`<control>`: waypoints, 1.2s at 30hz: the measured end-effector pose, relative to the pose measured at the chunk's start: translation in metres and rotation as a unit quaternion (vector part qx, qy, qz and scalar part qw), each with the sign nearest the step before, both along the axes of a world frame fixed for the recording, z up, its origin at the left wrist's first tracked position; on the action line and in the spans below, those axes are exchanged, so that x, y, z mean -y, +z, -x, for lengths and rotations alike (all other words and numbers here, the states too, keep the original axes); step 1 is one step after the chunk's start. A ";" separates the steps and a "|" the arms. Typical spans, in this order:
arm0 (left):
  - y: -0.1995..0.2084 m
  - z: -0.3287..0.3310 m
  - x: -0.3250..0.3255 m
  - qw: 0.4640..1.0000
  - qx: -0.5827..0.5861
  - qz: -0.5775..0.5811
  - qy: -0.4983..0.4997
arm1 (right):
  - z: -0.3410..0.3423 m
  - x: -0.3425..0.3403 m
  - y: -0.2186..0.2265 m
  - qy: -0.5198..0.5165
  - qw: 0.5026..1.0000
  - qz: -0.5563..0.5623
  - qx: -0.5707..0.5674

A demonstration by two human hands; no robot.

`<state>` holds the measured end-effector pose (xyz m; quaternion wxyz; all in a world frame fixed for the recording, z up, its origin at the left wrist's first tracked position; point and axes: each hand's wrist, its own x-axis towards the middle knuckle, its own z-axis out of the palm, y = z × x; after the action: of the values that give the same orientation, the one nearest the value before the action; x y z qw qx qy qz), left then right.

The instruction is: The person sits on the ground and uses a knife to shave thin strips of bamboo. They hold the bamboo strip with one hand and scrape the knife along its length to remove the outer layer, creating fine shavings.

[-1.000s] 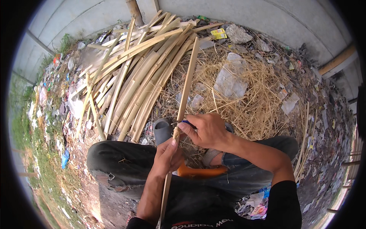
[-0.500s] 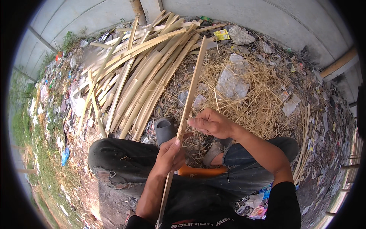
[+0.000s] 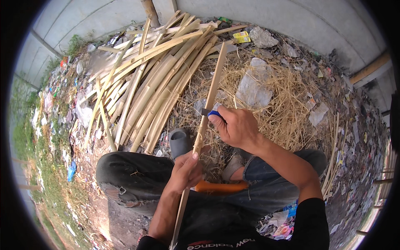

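Observation:
A long pale bamboo strip (image 3: pixel 214 83) slants across the middle, from my lap up toward the straw. My left hand (image 3: pixel 186 170) is closed around its lower part, thumb lying on top. In my right hand (image 3: pixel 239 128) is a knife (image 3: pixel 215 114) with a blue handle, gripped between thumb and fingers. Its short dark blade lies across the strip, above my left hand. A thin curled shaving (image 3: pixel 199 137) clings to the strip between the blade and my left thumb. Much of the knife handle is hidden by my fingers.
A big heap of split bamboo strips (image 3: pixel 158 79) lies at the far left. Dry straw and shavings (image 3: pixel 287 108) cover the ground to the right. A grey slipper (image 3: pixel 180 142) and an orange object (image 3: pixel 221 187) are by my legs. A concrete wall (image 3: pixel 291 21) stands behind.
My right hand has moved up along the bamboo strip and turned, so the knife and its blue handle now show. My left hand stays where it was on the strip.

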<state>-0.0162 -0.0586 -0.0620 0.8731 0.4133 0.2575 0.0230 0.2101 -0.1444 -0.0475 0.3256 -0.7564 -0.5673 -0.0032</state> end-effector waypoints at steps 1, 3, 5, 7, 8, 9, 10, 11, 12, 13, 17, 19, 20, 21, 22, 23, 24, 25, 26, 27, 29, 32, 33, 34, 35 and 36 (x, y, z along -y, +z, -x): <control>-0.001 -0.003 0.000 1.000 0.002 -0.006 -0.004 | -0.014 -0.005 0.008 -0.027 0.999 0.010 -0.025; 0.002 -0.005 0.001 1.000 0.003 -0.003 -0.006 | -0.015 -0.004 0.007 -0.043 0.997 0.013 -0.064; 0.001 -0.003 0.000 1.000 0.004 -0.002 -0.001 | 0.007 0.005 -0.001 0.019 0.999 -0.001 -0.037; -0.005 0.002 0.000 1.000 0.006 -0.002 0.012 | 0.007 0.003 0.003 0.040 0.999 0.002 0.012; -0.004 0.000 0.001 1.000 -0.002 0.005 0.004 | -0.002 0.000 0.002 0.019 1.000 -0.006 -0.015; 0.000 -0.003 0.000 1.000 -0.009 0.013 -0.005 | -0.011 -0.003 0.002 -0.002 0.999 -0.015 -0.042; 0.004 -0.006 -0.001 1.000 -0.012 0.015 -0.007 | -0.017 -0.008 0.004 -0.017 0.997 -0.028 -0.064; 0.004 -0.005 -0.001 1.000 -0.005 0.020 0.002 | -0.005 -0.003 0.002 0.011 0.998 -0.009 -0.060; 0.002 -0.003 -0.001 1.000 -0.001 0.025 0.004 | 0.005 0.004 0.001 0.031 0.997 0.004 -0.067; 0.002 -0.003 -0.002 1.000 0.003 0.029 0.005 | 0.014 0.010 0.000 0.051 0.996 0.018 -0.075; 0.004 0.000 0.001 1.000 -0.013 0.023 0.009 | 0.015 0.008 0.000 0.076 0.994 0.034 -0.073; 0.006 -0.001 0.001 1.000 -0.007 0.015 0.004 | 0.016 0.009 0.003 0.069 0.994 0.040 -0.078; 0.006 -0.001 0.000 1.000 -0.007 0.014 0.001 | 0.018 0.010 0.004 0.064 0.994 0.040 -0.077; 0.003 0.000 0.000 1.000 -0.006 0.012 -0.003 | 0.019 0.010 0.004 0.059 0.995 0.040 -0.076; 0.002 0.000 0.000 1.000 -0.006 0.011 -0.007 | 0.018 0.009 0.004 0.058 0.990 0.062 -0.111; 0.001 0.000 0.000 1.000 -0.007 0.010 -0.005 | 0.017 0.006 0.005 0.058 0.984 0.084 -0.145; 0.000 0.000 0.000 1.000 -0.007 0.011 -0.005 | 0.015 0.005 0.005 0.056 0.977 0.107 -0.178; 0.000 0.000 0.001 1.000 -0.008 0.010 -0.001 | 0.013 0.004 0.004 0.077 0.959 0.120 -0.244; 0.001 0.000 0.001 1.000 -0.007 0.010 -0.004 | 0.009 0.003 0.001 0.099 0.937 0.132 -0.309; 0.002 0.000 0.001 1.000 -0.006 0.009 -0.006 | 0.006 0.002 0.000 0.120 0.909 0.144 -0.372; 0.005 0.000 0.000 1.000 -0.006 0.003 -0.002 | 0.000 0.001 0.004 0.129 0.903 0.163 -0.377; 0.005 -0.004 0.002 1.000 -0.003 0.002 0.012 | 0.006 0.003 0.012 0.079 0.968 0.082 -0.223; 0.004 -0.003 0.001 1.000 -0.002 0.006 0.015 | 0.008 0.004 0.009 0.055 0.990 0.032 -0.123; 0.004 -0.003 0.001 1.000 0.000 0.010 0.017 | 0.010 0.005 0.008 0.029 0.999 -0.019 -0.020; 0.002 -0.003 0.001 1.000 0.001 0.007 0.016 | 0.013 0.006 0.006 0.028 1.000 -0.011 0.002; 0.001 -0.002 0.000 1.000 0.001 0.003 0.015 | 0.016 0.007 0.004 0.027 0.999 -0.003 0.023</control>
<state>-0.0138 -0.0588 -0.0614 0.8743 0.4066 0.2627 0.0362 0.1945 -0.1518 -0.0435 0.3149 -0.7399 -0.5943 -0.0133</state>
